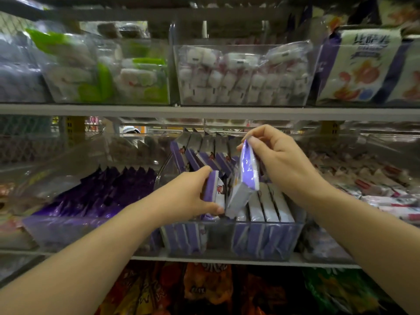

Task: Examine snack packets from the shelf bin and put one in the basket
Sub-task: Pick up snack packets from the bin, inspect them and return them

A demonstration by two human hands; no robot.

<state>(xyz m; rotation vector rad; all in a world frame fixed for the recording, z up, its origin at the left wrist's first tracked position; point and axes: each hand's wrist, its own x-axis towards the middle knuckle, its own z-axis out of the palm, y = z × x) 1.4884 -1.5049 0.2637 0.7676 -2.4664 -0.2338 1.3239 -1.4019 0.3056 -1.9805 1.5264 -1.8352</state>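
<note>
The left hand [191,196], reaching in from 7 o'clock, grips a purple-and-white snack packet [213,189] standing in the clear shelf bin [227,241] at centre. At its 1 o'clock, the right hand [279,160] pinches a second packet [246,176] by its top edge, tilted above the rows.

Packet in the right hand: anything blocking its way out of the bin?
Nothing visible above it. The right hand pinches the packet by the top; its lower end sits among other packets in the clear bin. No basket in view.
</note>
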